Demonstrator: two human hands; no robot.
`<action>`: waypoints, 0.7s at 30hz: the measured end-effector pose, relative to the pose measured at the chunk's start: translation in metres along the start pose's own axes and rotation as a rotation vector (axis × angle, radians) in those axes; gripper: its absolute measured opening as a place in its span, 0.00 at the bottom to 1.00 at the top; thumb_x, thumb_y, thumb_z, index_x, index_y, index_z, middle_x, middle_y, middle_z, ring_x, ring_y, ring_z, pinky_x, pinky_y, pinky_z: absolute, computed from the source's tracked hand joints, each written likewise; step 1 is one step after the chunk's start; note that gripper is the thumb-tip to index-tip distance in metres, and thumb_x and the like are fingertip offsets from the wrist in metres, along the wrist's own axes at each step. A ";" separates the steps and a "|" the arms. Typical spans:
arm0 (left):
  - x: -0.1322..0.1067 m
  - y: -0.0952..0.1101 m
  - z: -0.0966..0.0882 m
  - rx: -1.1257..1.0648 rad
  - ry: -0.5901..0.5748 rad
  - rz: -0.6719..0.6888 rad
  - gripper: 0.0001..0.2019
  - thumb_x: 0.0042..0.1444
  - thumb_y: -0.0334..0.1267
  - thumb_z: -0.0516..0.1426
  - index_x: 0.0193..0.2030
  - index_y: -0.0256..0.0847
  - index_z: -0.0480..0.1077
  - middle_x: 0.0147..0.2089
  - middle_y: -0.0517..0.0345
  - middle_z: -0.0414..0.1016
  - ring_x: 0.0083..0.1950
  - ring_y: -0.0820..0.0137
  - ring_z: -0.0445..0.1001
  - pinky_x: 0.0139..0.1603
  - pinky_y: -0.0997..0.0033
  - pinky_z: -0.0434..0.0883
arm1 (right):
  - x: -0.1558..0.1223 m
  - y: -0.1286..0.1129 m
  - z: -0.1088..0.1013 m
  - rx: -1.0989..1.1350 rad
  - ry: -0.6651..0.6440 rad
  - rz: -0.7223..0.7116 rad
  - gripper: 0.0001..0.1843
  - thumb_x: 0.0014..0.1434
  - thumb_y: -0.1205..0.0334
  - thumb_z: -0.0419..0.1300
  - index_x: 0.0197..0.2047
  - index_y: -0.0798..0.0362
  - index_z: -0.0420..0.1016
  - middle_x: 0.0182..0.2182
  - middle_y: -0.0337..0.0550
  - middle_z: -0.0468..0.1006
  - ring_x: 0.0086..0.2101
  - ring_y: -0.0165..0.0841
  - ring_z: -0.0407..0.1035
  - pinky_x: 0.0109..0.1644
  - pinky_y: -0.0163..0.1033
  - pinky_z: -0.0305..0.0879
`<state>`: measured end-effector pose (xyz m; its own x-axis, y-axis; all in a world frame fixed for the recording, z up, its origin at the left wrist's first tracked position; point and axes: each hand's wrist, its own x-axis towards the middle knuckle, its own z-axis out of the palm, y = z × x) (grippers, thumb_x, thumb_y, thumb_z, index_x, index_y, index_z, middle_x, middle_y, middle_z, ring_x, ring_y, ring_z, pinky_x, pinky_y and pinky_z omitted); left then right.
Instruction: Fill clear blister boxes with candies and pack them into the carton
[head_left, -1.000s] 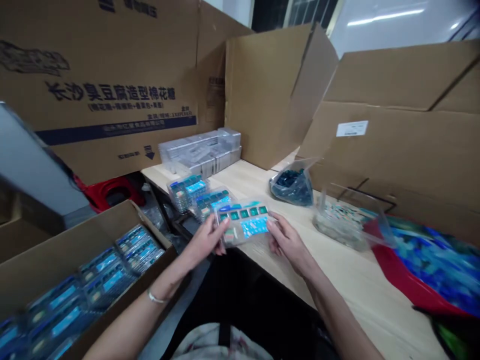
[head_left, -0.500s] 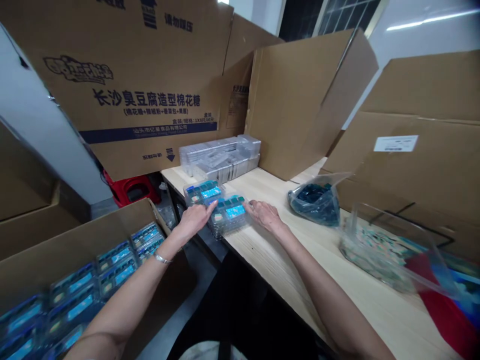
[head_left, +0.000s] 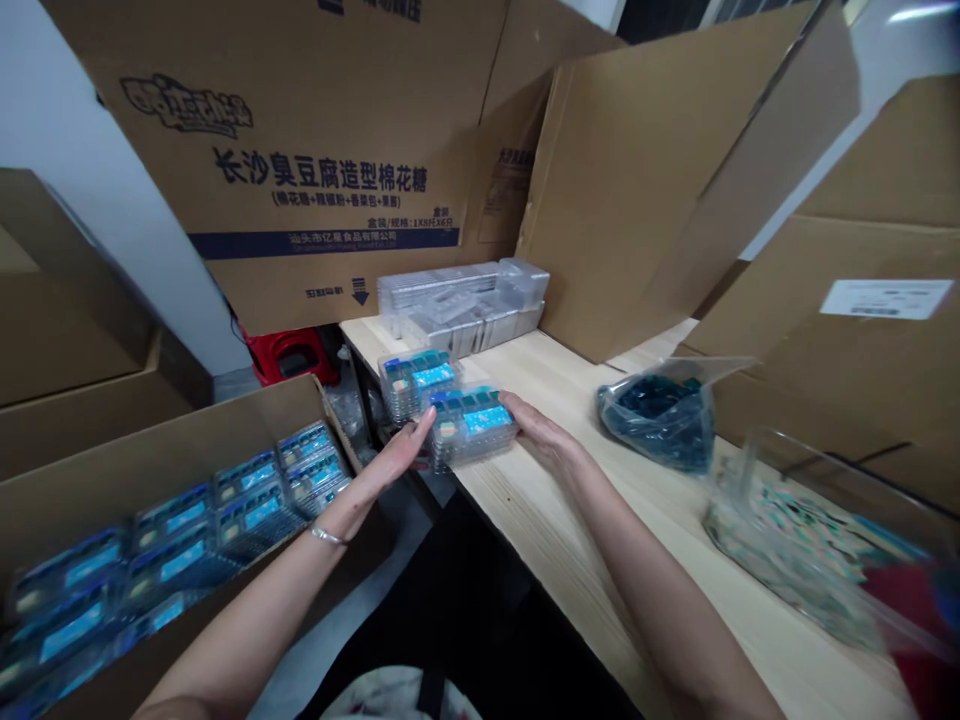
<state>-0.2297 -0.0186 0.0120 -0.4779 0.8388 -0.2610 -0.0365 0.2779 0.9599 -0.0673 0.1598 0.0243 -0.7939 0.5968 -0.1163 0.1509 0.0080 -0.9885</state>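
Careful — the left hand (head_left: 390, 465) and right hand (head_left: 544, 445), both open, only press a clear blister pack (head_left: 471, 425) from its sides — one slip could knock the neighbouring stack (head_left: 415, 385).

Wooden table (head_left: 570, 420), front edge: blue-labelled blister pack stack (head_left: 472, 425) between both hands, left hand (head_left: 390, 465) with fingertips against its left side, right hand (head_left: 540, 432) against its right. Just behind it, second blister pack stack (head_left: 416, 385). Table's far end: clear plastic trays (head_left: 461, 305). Farther right on table: bag of dark teal pieces (head_left: 660, 425), clear bag of mixed pieces (head_left: 780, 550). Left of table: open cardboard box (head_left: 150, 460) of blister packs (head_left: 172, 560).
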 end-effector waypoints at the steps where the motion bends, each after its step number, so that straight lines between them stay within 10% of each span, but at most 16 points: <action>1: -0.002 0.001 0.002 -0.043 -0.034 -0.029 0.38 0.49 0.67 0.47 0.55 0.38 0.68 0.50 0.44 0.75 0.41 0.56 0.76 0.40 0.58 0.72 | 0.000 0.001 0.001 0.011 0.010 0.008 0.20 0.59 0.45 0.50 0.44 0.50 0.71 0.37 0.39 0.76 0.37 0.33 0.66 0.42 0.37 0.62; 15: -0.045 0.006 0.013 -0.192 -0.208 -0.029 0.32 0.52 0.64 0.49 0.49 0.37 0.70 0.35 0.49 0.77 0.30 0.68 0.74 0.37 0.63 0.73 | -0.042 0.005 0.015 0.089 0.116 0.022 0.19 0.58 0.46 0.50 0.43 0.50 0.71 0.41 0.42 0.77 0.41 0.37 0.69 0.42 0.38 0.64; 21: -0.054 0.050 -0.011 -0.118 -0.207 0.082 0.30 0.54 0.63 0.48 0.52 0.41 0.70 0.42 0.47 0.77 0.34 0.65 0.75 0.35 0.63 0.73 | -0.044 -0.038 0.027 0.043 0.163 -0.023 0.22 0.58 0.45 0.48 0.45 0.51 0.70 0.42 0.43 0.77 0.40 0.38 0.70 0.39 0.38 0.64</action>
<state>-0.2153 -0.0551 0.0749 -0.2936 0.9377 -0.1855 -0.1132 0.1586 0.9808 -0.0535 0.1117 0.0648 -0.6900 0.7194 -0.0799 0.1054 -0.0093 -0.9944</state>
